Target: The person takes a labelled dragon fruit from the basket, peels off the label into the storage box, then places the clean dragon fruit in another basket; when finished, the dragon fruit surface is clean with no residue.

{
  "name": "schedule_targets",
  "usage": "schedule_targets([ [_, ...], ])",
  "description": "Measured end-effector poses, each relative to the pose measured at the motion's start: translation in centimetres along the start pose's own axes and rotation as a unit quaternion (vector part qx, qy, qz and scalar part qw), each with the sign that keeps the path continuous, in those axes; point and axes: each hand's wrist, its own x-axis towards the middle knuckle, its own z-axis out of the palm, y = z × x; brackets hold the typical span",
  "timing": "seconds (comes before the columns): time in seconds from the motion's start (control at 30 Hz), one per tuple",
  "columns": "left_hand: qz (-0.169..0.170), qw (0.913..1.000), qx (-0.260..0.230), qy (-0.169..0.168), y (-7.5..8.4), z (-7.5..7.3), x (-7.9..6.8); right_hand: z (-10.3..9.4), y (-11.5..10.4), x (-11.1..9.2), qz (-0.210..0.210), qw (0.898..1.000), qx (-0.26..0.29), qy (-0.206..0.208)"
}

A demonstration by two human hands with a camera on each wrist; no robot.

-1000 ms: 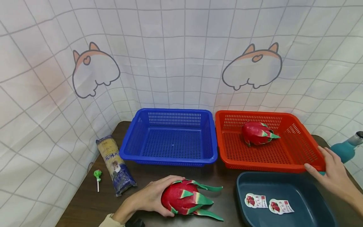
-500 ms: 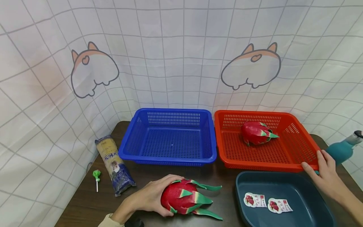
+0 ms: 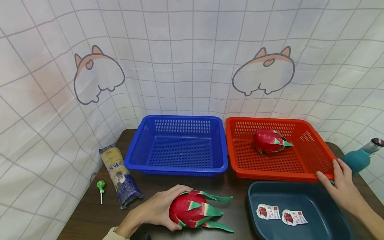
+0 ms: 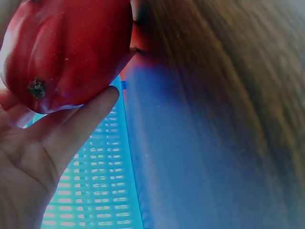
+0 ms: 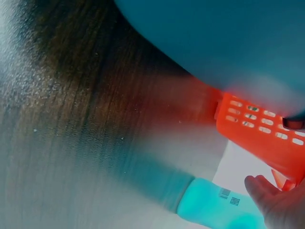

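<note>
My left hand (image 3: 165, 208) grips a large red dragon fruit (image 3: 189, 210) on the near middle of the table, thumb in front and fingers behind it. Its green-tipped scales point right, and the left wrist view shows the red rounded end (image 4: 71, 52) in the fingers. At the near right corner of the red basket (image 3: 279, 173), my right hand (image 3: 343, 186) holds the rim, its thumb at the front side and fingers at the right side. A smaller dragon fruit (image 3: 270, 141) lies inside this basket. A teal bottle (image 3: 357, 160) lies beyond the right hand and is partly hidden by it.
A blue basket (image 3: 180, 169) stands left of the red one. A dark blue tray (image 3: 318, 213) with two dragon fruit labels (image 3: 294, 217) sits near right. At left lie a blue-yellow packet (image 3: 121, 178) and a green lollipop (image 3: 101, 187). A tiled-pattern curtain (image 3: 192, 66) hangs behind.
My right hand has moved in slightly to the left and closed onto the red basket's near right corner. My left hand keeps its grip on the large dragon fruit. The view has shifted slightly.
</note>
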Motion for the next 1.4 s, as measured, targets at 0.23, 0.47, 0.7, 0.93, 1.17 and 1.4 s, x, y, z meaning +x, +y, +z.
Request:
schedule_targets([
  [0.23,0.009,0.9999,-0.006,0.001,0.4,-0.9,-0.1,-0.2,-0.1,-0.1,0.004,1.0,-0.008,0.005],
  [0.47,0.008,0.9998,0.001,0.018,2.0,-2.8,-0.6,-0.2,-0.2,-0.1,0.002,1.0,0.003,0.0],
  [0.7,0.026,0.9969,-0.04,0.062,4.2,-3.2,-0.1,-0.2,-0.2,-0.3,0.006,1.0,0.005,0.005],
  [0.93,0.009,0.9953,-0.063,0.073,6.4,-3.7,2.1,0.0,-0.3,-0.2,0.005,1.0,0.002,0.007],
  [1.17,0.005,0.9965,-0.041,0.073,8.1,-3.7,5.5,0.2,-0.4,-0.1,0.005,1.0,-0.005,0.006],
  [1.4,0.009,0.9965,-0.017,0.081,8.8,-3.9,10.3,0.1,-0.3,-0.2,0.0,1.0,-0.007,0.015],
])
